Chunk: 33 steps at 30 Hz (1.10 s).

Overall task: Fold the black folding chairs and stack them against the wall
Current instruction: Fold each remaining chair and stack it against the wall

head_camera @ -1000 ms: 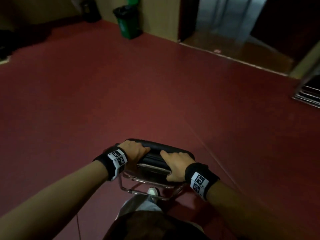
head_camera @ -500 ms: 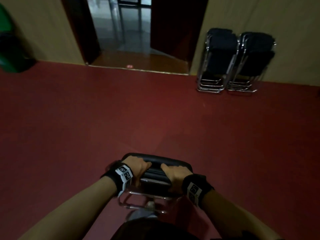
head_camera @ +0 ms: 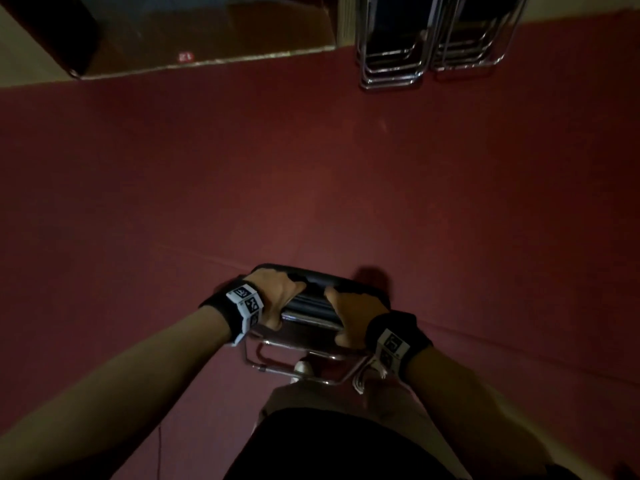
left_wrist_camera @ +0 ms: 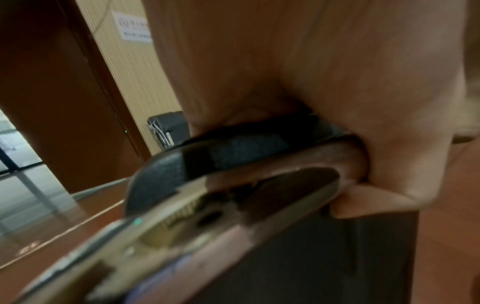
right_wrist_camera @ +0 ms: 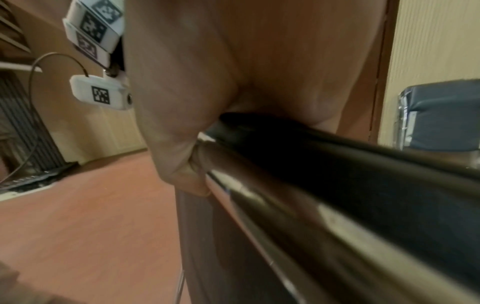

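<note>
I carry a folded black chair (head_camera: 313, 299) with a chrome frame in front of my body, low in the head view. My left hand (head_camera: 277, 294) grips its top edge on the left side and my right hand (head_camera: 349, 311) grips it on the right, fingers curled over the padded top. The left wrist view shows the chair's black pad and chrome tube (left_wrist_camera: 233, 164) under my palm. In the right wrist view the chrome tube (right_wrist_camera: 324, 185) runs under my curled hand. Two stacks of folded black chairs (head_camera: 394, 46) (head_camera: 474, 32) lean against the beige wall at the top right.
Dark red floor (head_camera: 311, 168) stretches between me and the stacks. An open doorway (head_camera: 207, 26) with a dark wooden door leaf (head_camera: 62, 32) lies at the top left. My shoes (head_camera: 303, 367) show below the chair frame.
The view has turned right and moved forward; the stacked chairs by the wall came into view and are now nearer. Both hands keep the same grip on the chair.
</note>
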Tool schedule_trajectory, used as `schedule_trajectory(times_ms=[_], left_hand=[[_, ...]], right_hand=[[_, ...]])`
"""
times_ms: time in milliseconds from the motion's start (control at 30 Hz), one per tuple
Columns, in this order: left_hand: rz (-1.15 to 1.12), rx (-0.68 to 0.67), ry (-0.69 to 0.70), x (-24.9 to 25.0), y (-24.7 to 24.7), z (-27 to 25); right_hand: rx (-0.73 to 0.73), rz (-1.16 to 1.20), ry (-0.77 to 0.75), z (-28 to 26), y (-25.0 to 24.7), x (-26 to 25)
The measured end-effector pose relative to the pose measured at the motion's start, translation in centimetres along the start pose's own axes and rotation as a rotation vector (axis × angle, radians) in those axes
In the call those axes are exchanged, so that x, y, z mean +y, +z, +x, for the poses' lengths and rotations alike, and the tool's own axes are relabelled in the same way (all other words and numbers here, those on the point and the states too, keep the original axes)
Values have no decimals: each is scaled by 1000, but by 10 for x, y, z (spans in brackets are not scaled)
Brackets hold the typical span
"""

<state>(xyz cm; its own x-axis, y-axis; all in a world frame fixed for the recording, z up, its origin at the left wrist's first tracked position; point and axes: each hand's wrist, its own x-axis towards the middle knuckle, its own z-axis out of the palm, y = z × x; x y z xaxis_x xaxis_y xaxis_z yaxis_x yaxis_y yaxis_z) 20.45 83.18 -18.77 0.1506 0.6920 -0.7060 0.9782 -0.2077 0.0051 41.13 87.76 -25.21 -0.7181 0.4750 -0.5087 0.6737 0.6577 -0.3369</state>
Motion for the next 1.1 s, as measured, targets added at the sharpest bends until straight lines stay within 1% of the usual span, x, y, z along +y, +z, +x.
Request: schedule_trajectory(times_ms=[33,67,133,200,233,300,333,400,433,500,533,600,667,700,733,800,833,900,933,1000,1033,1100], left_hand=[[6,-16,-9,1,-6,8],[7,-13,-9,3,-7,5],[-3,-81,-13,25,-13,31],[13,-104,-21,43,-34,51],[-6,-95,-34,43,-34,46],[-22,-40,-50,47,-71,75],[-21,-30,-44,45,-80,75],[-38,17,-80,40,-114,91],[-37,31,-85,37,-125,95],[-19,97,-124,15,-164,108],[-15,115,-128,8,-180,111],[-10,170,-150,-12,-211,123],[-14,199,-164,-24,-229,131],[-22,217,-170,-33,-239,138],[-41,216,-175,-35,-238,138],[-28,237,-178,-66,-261,162],[-51,203,-199,-66,-255,162],[-13,225,-187,-99,-274,197],[-40,190,-202,-98,-267,198],[-22,241,-163,-134,-290,239],[-47,208,-166,-138,-287,239],[-52,194,-116,-175,-309,278]], right_hand=[[17,16,-7,5,-1,10],[10,29,-17,5,-1,8],[-107,87,-34,7,7,40],[-157,68,-79,4,-1,73],[-153,70,-83,3,-4,69],[-66,21,-115,9,-39,113],[-40,14,-110,9,-51,117],[-7,-19,-152,17,-92,144],[22,-24,-153,17,-105,145],[86,-123,-173,40,-152,159],[108,-149,-155,47,-171,161],[113,-201,-134,71,-214,172],[106,-238,-104,83,-239,175],[108,-245,-112,93,-253,179],[92,-244,-95,94,-254,179],[123,-248,-115,128,-281,189],[84,-242,-108,132,-277,186],[78,-240,-103,177,-295,199],[28,-218,-84,182,-291,196],[55,-193,-43,228,-309,213],[67,-157,-51,231,-308,211],[98,-131,-45,269,-324,226]])
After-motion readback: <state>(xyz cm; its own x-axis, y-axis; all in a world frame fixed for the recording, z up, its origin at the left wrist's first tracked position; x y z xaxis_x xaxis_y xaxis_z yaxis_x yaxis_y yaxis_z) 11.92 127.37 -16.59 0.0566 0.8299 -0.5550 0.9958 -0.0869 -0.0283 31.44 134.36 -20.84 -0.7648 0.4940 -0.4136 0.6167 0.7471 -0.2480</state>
